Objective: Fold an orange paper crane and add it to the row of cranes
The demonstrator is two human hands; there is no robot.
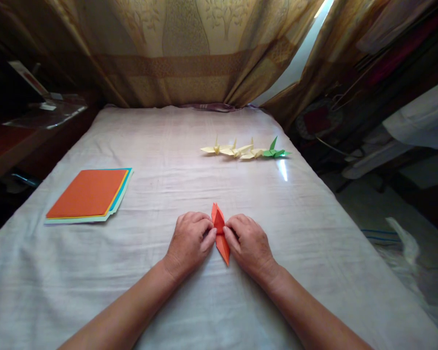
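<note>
Head: white-clothed table (160, 146), patterned curtains (175, 53)

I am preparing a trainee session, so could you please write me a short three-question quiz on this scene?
1. True or false: both hands press on the folded orange paper.
2. How many finished paper cranes stand in the row, and which colour is the odd one?
3. Where is the stack of coloured sheets: A) beside the left hand, off to its left, B) beside the right hand, C) under the cranes?

Key: 1. True. 2. Four; three pale yellow, one green. 3. A.
</note>
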